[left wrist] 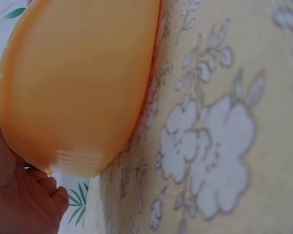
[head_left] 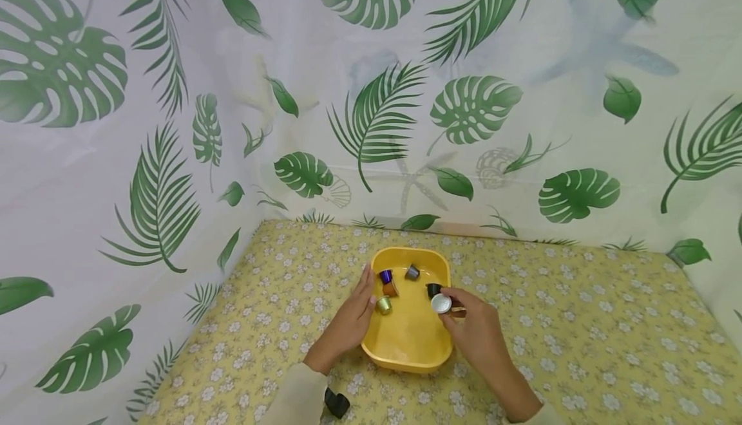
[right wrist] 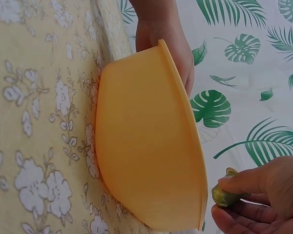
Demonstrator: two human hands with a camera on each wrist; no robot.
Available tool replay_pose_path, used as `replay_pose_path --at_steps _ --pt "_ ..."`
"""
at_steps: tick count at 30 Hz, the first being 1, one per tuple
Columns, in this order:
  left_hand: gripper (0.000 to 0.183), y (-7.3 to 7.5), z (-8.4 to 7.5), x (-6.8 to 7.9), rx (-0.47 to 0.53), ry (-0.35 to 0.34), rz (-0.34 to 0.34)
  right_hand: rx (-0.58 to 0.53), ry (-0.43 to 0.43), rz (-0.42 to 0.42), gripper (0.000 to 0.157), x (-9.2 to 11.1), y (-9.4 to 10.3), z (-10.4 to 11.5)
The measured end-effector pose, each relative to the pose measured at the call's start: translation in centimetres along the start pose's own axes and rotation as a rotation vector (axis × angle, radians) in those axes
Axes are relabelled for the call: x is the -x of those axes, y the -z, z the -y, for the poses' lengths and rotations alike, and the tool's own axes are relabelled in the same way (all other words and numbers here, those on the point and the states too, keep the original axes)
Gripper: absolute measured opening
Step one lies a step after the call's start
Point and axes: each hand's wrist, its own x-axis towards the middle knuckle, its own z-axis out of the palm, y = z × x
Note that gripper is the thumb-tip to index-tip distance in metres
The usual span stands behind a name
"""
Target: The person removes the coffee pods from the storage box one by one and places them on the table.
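Note:
A yellow plastic basin [head_left: 408,348] stands on the cloth. My left hand [head_left: 350,319] rests along its left side, the fingers against the wall near the rim. Over the basin's right rim, my right hand [head_left: 478,325] pinches a green-gold coffee capsule [right wrist: 224,194] between thumb and fingers. In the head view its pale round lid [head_left: 441,303] faces up toward me. Inside the basin lie a purple capsule [head_left: 385,276], a brown capsule [head_left: 390,290], a light green capsule [head_left: 384,304], a grey capsule [head_left: 412,272] and a black capsule [head_left: 433,290].
A yellow cloth [head_left: 580,335] with white flowers covers the table. Behind and to the left hangs a white curtain [head_left: 371,51] printed with green leaves. A small black object [head_left: 337,403] shows beside my left sleeve [head_left: 297,394].

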Motion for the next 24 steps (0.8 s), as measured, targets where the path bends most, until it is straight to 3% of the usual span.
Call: replay_pose_path --at_steps 16,24 --pt "0.056 0.0 -0.1 0.1 0.0 0.009 -0.001 -0.017 0.064 -0.082 0.033 -0.3 0.9 -1.1" --pt "0.056 0.0 -0.2 0.0 0.002 0.012 -0.001 0.001 0.06 -0.102 0.038 -0.2 1.3 -1.9"
